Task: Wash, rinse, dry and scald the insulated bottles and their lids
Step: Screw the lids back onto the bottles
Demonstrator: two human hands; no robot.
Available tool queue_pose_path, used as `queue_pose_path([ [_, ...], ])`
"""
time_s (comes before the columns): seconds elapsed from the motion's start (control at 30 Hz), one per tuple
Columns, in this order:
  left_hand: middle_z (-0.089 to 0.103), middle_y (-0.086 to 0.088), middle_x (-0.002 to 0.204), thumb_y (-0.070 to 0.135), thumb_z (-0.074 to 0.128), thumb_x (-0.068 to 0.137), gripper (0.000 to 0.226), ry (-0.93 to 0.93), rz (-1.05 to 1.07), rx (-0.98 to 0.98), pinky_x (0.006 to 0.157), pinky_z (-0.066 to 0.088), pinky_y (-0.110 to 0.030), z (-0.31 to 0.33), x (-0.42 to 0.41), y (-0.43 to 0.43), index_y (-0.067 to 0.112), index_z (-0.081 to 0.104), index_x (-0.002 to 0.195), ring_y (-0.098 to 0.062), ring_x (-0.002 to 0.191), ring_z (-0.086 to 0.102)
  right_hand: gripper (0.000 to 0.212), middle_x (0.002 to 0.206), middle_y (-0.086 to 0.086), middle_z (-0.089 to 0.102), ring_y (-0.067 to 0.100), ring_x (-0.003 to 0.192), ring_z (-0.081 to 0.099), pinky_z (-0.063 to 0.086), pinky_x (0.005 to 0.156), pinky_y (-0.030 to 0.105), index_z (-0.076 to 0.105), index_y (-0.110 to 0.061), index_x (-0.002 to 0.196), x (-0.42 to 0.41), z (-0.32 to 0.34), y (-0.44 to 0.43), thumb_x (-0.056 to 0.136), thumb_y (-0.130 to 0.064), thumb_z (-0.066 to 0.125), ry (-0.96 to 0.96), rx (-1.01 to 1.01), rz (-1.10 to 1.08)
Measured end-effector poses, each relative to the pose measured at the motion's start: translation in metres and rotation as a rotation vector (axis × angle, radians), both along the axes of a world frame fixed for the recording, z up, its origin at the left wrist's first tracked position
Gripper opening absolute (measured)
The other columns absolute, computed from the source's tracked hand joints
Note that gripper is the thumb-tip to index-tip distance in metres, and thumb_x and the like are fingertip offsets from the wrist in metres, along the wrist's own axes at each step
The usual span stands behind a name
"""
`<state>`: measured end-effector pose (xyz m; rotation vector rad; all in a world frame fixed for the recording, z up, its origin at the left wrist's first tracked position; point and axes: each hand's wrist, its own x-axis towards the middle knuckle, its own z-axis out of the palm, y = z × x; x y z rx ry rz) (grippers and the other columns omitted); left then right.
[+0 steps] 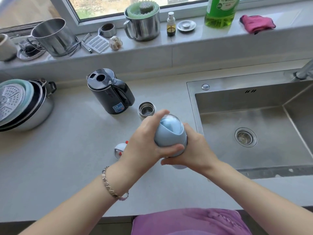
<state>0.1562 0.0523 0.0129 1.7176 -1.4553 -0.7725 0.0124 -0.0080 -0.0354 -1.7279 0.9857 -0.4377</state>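
text | green detergent bottle [220, 12] on windowsill [203, 39]: white label [227, 2] reads 柠檬洗洁精, smaller print beneath illegible | black kettle [108, 92]: blue sticker [118, 107] near base, white Chinese lines too small to read

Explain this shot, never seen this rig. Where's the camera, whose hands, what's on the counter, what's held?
No robot here: a person works with bare hands, and one wide-angle camera worn on the head looks down at them. The left hand grips the capped top of a blue insulated bottle, and the right hand grips its body below, over the counter beside the sink. On the counter stand a black kettle and a second, open bottle. A white lid lies partly behind the left hand.
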Motion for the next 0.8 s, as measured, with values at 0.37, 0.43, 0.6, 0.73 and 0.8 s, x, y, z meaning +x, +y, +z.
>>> queue_pose_path([
  [0.37,0.053,0.002,0.111,0.081,0.039,0.069,0.069,-0.685,-0.261,0.378,0.078,0.043,-0.032,0.032,0.005,-0.019,0.043,0.036,0.126,-0.024,0.102,0.055,0.076,0.09,-0.023,0.059,0.008,0.086,0.059,0.051,0.073,0.027,0.05,-0.039,0.111,-0.009,-0.001,-0.002,0.048,-0.023,0.089,0.104,-0.063,0.056],
  [0.43,0.053,0.001,0.105,0.067,0.052,0.077,0.056,-0.747,-0.302,0.243,0.076,0.044,-0.033,0.024,-0.001,-0.016,0.038,0.036,0.122,-0.026,0.096,0.055,0.075,0.087,-0.023,0.06,0.007,0.082,0.059,0.052,0.07,0.026,0.048,-0.044,0.106,-0.008,-0.002,-0.002,0.048,-0.022,0.089,0.099,-0.053,0.051],
  [0.6,0.006,0.026,0.141,0.02,0.063,0.075,0.073,-0.458,-0.674,0.275,0.099,0.04,-0.035,0.028,0.023,-0.016,0.06,0.029,0.125,-0.011,0.129,0.02,0.077,0.091,-0.023,0.057,0.007,0.084,0.057,0.049,0.07,0.022,0.049,-0.038,0.113,-0.011,-0.004,-0.003,0.049,-0.022,0.089,0.115,-0.092,0.052],
  [0.73,0.028,0.003,0.123,0.056,0.073,0.064,0.08,-0.436,-0.157,0.212,0.093,0.042,-0.031,0.014,-0.001,-0.013,0.043,0.035,0.133,-0.016,0.113,0.04,0.07,0.087,-0.017,0.059,0.009,0.077,0.059,0.055,0.064,0.033,0.05,-0.041,0.108,-0.008,-0.008,-0.001,0.049,-0.027,0.086,0.094,-0.063,-0.022],
  [0.8,0.042,0.007,0.112,0.051,0.076,0.064,0.073,-0.404,-0.189,0.147,0.089,0.043,-0.031,0.012,0.001,-0.014,0.034,0.045,0.128,-0.018,0.105,0.046,0.064,0.083,-0.018,0.058,0.005,0.074,0.057,0.052,0.063,0.029,0.048,-0.044,0.096,-0.008,-0.009,-0.001,0.048,-0.027,0.087,0.111,-0.076,-0.033],
])
